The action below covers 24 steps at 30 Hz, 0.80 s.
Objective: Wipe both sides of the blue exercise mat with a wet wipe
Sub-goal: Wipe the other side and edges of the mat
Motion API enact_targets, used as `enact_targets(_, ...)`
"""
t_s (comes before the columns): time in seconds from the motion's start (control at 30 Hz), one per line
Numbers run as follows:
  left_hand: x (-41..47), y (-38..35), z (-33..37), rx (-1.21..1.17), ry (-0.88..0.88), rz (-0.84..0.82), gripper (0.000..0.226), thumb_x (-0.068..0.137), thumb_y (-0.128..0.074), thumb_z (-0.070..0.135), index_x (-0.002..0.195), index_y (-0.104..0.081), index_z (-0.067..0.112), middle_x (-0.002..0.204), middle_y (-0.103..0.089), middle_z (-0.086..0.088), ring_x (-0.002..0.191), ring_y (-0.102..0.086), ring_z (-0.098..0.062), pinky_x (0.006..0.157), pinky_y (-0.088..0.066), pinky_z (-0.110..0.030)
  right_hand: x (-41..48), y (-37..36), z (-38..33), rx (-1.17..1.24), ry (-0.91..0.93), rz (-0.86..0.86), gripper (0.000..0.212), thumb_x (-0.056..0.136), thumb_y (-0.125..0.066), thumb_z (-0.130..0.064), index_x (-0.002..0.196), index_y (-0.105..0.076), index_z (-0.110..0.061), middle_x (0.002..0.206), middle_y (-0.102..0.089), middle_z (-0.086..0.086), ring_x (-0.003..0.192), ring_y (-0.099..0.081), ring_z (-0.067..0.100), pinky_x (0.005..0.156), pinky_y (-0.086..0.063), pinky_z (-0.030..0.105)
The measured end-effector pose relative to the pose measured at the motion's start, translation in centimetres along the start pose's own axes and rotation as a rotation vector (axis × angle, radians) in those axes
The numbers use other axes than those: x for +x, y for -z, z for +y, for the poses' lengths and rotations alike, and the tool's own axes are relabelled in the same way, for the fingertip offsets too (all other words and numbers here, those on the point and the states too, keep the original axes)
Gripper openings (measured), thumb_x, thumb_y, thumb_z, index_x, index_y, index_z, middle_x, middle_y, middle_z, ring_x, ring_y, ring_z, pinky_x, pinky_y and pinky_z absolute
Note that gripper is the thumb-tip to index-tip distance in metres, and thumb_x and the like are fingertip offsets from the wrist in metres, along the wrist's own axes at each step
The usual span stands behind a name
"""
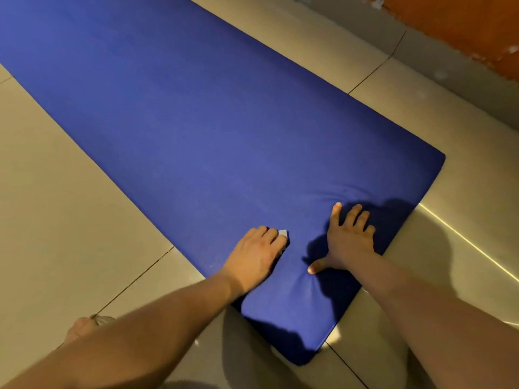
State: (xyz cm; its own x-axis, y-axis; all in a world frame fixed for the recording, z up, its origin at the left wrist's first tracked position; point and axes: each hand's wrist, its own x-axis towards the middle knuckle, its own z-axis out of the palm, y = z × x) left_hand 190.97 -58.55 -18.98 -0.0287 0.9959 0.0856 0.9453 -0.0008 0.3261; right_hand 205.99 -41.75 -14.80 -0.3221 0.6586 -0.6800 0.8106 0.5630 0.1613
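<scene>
Far left, low: your bare foot (81, 328) on the tiled floor (56, 206), partly hidden behind your left forearm.

Blue exercise mat (196, 122) lies flat on the floor. It runs from the top left corner down to the near end under your hands. The long left edge sits just behind your left wrist.

Left hand (257, 252): palm down on the mat, close to that left edge. Fingers curled narrow, bunched over the wet wipe (283, 233). Only a small white corner of the wipe pokes out past the fingertips; the rest is hidden beneath the hand. Wipe touches the mat surface.

Right hand (348, 242): just beside the left, a strip of bare mat between them. Fingers spread wide, thumb out to the left, palm pressed flat and holding nothing. The mat dents and creases beyond the fingertips and near the thumb. A dark shadow falls on the mat around this hand.

Right of those fingers: the mat's short near edge, then more floor tile.

Top right: an orange wall (463, 21), well apart from both hands.
</scene>
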Motion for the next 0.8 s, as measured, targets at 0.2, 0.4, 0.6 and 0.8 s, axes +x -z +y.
enact_targets(0.2,1.4,3.7,-11.8,0.217,0.247,0.076,0.023,0.087,-0.060,0.002,0.110,-0.058,0.002,0.087,-0.059,-0.019,0.071,-0.052,-0.039,0.065,-0.043,-0.046,0.1,0.0,0.1,-0.009,0.016,0.014,0.175,0.039,-0.072,-0.092,0.150,0.030,-0.003,0.156,0.014,0.040,0.146,0.003,0.057,0.115,-0.021,0.063)
enact_targets(0.4,1.3,2.5,-7.3,0.136,0.554,0.087,0.020,0.089,-0.053,-0.002,0.109,-0.057,0.000,0.088,-0.057,-0.016,0.070,-0.044,-0.034,0.064,-0.027,-0.038,0.0,0.2,0.0,0.008,0.015,-0.001,0.175,0.040,-0.074,-0.090,0.150,0.031,-0.004,0.155,0.017,0.040,0.146,0.005,0.058,0.115,-0.019,0.064)
enact_targets(0.6,-2.1,0.1,0.3,-0.003,0.223,0.041,0.023,0.091,-0.063,0.006,0.114,-0.059,0.006,0.092,-0.056,-0.010,0.077,-0.049,-0.033,0.071,-0.038,-0.040,-0.1,0.3,-0.2,0.014,-0.001,-0.002,0.176,0.038,-0.076,-0.089,0.150,0.031,-0.005,0.156,0.016,0.039,0.146,0.005,0.057,0.115,-0.020,0.063)
enact_targets(0.8,-2.7,2.4,-5.5,0.179,-0.130,-0.042,0.020,0.100,-0.052,0.015,0.117,-0.060,0.011,0.096,-0.059,-0.007,0.082,-0.052,-0.030,0.075,-0.043,-0.040,-0.3,0.3,0.0,0.013,0.006,-0.004,0.175,0.039,-0.076,-0.089,0.150,0.031,-0.006,0.156,0.017,0.039,0.147,0.005,0.057,0.115,-0.020,0.063)
